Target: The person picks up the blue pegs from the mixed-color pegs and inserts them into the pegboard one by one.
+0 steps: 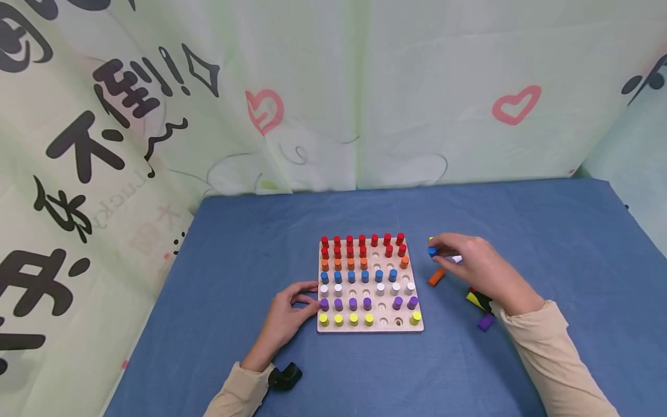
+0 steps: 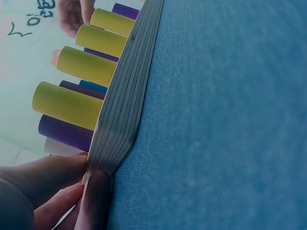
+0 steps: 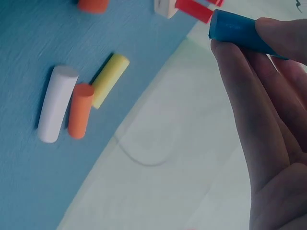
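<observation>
A square wooden pegboard (image 1: 376, 313) lies on the blue cloth, with rows of red, orange, blue, white, purple and yellow pegs standing in it. Bare holes show mostly right of its middle; one ends the blue row on the right. My left hand (image 1: 286, 315) holds the board's left edge, thumb and fingers at the layered side (image 2: 122, 91) near the front corner. To the right of the board, my right hand (image 1: 471, 263) pinches a blue peg (image 3: 235, 29) between thumb and fingers, raised above the cloth.
Under and beside my right hand lie loose pegs: white (image 3: 56, 105), orange (image 3: 80, 112) and yellow (image 3: 111, 79). Nearer my right wrist are another yellow peg (image 1: 474, 300) and a purple peg (image 1: 486, 322). A printed curtain (image 1: 323, 116) hangs behind the table.
</observation>
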Motion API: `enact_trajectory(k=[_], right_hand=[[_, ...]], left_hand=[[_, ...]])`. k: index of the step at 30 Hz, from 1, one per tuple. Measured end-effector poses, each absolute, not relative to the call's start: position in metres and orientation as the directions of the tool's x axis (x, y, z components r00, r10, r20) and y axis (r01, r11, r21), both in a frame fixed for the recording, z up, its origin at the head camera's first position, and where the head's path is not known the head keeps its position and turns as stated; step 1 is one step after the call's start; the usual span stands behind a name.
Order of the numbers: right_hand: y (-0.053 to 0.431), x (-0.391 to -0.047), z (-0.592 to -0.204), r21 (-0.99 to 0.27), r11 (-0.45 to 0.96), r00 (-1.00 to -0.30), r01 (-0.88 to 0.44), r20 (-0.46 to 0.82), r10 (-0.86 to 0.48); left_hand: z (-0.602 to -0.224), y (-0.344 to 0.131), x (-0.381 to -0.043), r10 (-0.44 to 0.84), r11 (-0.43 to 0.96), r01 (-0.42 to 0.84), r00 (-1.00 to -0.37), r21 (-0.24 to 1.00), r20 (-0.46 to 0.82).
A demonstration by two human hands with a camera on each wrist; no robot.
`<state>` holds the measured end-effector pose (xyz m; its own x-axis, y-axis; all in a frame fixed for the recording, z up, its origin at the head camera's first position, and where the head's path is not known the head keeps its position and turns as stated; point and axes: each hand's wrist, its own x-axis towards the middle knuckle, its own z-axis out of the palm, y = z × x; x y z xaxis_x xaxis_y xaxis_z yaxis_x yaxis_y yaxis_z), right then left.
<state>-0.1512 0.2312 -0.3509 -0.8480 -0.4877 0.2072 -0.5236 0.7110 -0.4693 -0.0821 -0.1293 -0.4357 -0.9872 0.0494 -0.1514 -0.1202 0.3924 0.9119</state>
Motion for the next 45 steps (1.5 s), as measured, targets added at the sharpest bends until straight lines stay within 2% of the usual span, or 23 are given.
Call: enact_trajectory(k=[14, 25, 36, 45], right_hand=[[0.224, -0.150, -0.352, -0.504, 0.678, -0.832, -0.535, 0.176, -0.526], [0.216, -0.146, -0.355, -0.594, 0.619, -0.818, -0.513, 0.119, -0.563], [0.212, -0.147, -0.360, -0.617, 0.621, -0.815, -0.483, 0.056, -0.577], [0.208, -0.152, -0.366, -0.599, 0.616, -0.791, -0.512, 0.048, -0.610]], left_hand=[[-0.433, -0.129, -0.081, 0.054, 0.386, -0.111, -0.988, 0.916, -0.142], [-0.432, -0.130, -0.080, 0.052, 0.389, -0.108, -0.989, 0.915, -0.139], [-0.433, -0.129, -0.080, 0.046, 0.390, -0.114, -0.989, 0.914, -0.143], [-0.434, -0.129, -0.080, 0.047, 0.387, -0.107, -0.990, 0.916, -0.136]])
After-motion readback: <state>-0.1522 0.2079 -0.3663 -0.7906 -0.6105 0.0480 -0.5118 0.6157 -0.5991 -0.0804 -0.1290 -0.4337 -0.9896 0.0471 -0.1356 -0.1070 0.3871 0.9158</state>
